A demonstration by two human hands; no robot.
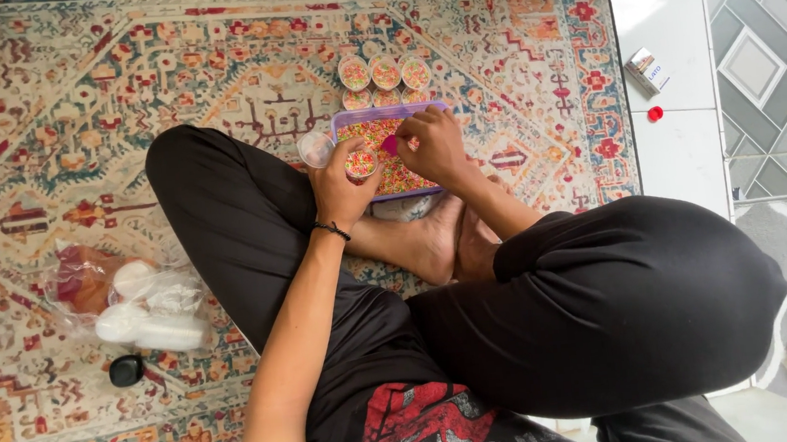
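Sprinkle-filled small round cup (361,164) sits in the left hand (339,186), fingers curled round it, held just over the near-left corner of a purple rectangular tray (345,118). Tray lies on a patterned rug (58,116) in front of the person's crossed legs, w/ bare feet just behind it. Cup looks clear plastic, heaped w/ tiny multicoloured bits, mostly pink, orange, green & white; same mix fills the tray. Holding the cup low over the tray likely means stray bits drop back in, not onto the rug.

Right hand (432,145) hovers over the tray's middle, fingertips pinched on a small pink scoop-like thing (390,144); can't tell its exact shape.

An empty clear cup or lid (316,148) rests touching the tray's left edge. Beyond the tray's far edge, a tight cluster of filled cups (385,74), within easy reach. Near the rug's left edge: clear plastic bag (129,303) w/ white lids or cups, plus a small black object (125,370). Off the rug, on the white floor to the right: small box (647,70) & a red cap (655,113).
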